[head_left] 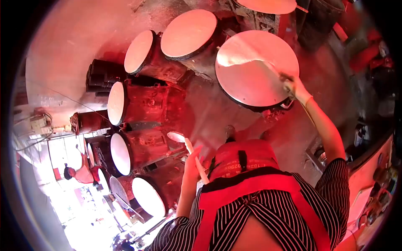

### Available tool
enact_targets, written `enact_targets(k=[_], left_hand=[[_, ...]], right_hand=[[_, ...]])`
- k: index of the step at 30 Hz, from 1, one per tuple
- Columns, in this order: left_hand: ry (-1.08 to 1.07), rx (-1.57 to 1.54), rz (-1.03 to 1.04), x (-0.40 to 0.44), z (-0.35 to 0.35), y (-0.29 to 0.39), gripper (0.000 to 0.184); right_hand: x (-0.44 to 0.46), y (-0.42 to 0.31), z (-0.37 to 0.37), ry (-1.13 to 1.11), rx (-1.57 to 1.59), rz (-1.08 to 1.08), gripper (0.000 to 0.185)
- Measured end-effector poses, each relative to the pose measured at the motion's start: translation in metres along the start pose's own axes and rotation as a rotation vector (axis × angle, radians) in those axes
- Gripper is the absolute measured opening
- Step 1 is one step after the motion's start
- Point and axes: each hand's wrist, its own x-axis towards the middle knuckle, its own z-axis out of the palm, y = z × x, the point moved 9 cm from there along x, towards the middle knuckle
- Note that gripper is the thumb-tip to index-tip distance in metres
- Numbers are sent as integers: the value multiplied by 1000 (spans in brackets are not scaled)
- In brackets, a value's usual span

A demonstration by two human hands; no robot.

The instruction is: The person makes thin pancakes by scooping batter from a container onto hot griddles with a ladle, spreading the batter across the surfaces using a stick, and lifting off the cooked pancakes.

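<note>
Red light tints a large barrel with a round, pale top [251, 85], which stands in front of the person, slightly to the right. The right hand [295, 89] reaches over its right-hand side, fingers bent around something small and dark; whether it is a tool or a cloth is too blurred to tell. A brighter, wavy-edged patch runs from near these fingers across the top to its far left rim, and I cannot tell whether it is a thin sheet or light.

The left hand [191, 166] is raised near the body, its fingers closed around the pale handle of a ladle-like utensil [176, 137]. The utensil's small round end points away from the body and sits apart from the large barrel.

More pale-topped barrels curve around the left side: an oval-looking one [189, 33] just left of the large barrel, a smaller one [139, 52] beside it, and others nearer the person, including one [148, 197] low at the left. The person wears a red apron [251, 188] over black-and-white striped sleeves. In the bright area at far left, another person [85, 170] in red is visible.
</note>
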Motion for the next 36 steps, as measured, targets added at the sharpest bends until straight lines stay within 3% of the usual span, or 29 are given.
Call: enact_targets(k=[4,7,10,11,12,14,16,18,20,23,24,26,28,29,30,32,35,36], left_hand=[[2,106,14,9,3,19,40],[-63,223,-7,39,5,33,39],[-173,370,-18,52,25,56,40],[-211,421,-15,52,35,66,41],[-253,464,3,53,44,76,41],[-335,544,34,61,49,94,41],[-415,615,76,79,42,110,41],[-475,679,111,98,29,121,41],[-471,656,104,115,3,128,40],[-422,621,106,127,-46,145,38],[-398,606,104,125,-63,150,37],[-331,496,98,117,-98,162,36],[-277,372,141,112,-136,170,34],[-244,365,145,112,-157,171,33],[-211,361,150,112,-176,172,32],[-139,339,166,105,-203,174,30],[-123,365,160,112,-238,170,31],[-117,372,152,114,-248,167,31]], right_hand=[[-89,20,32,-209,67,-1,39],[-147,71,7,-71,164,171,38],[-151,70,20,369,300,-15,38],[-147,75,32,407,385,1,41],[-145,82,49,469,276,60,46],[-155,91,98,200,322,6,42],[-202,113,139,173,364,236,39],[-242,145,167,206,359,181,38],[-257,167,206,318,600,96,41],[-185,163,264,431,963,11,41],[-131,137,290,183,1152,-314,37],[-56,96,303,779,497,-256,34],[27,26,336,856,527,-480,37],[55,-13,347,801,386,-365,37],[96,-28,339,1093,73,-483,41],[155,-40,338,1189,171,-436,43],[166,-29,348,1311,195,-164,38],[155,-23,355,1328,198,-244,37]])
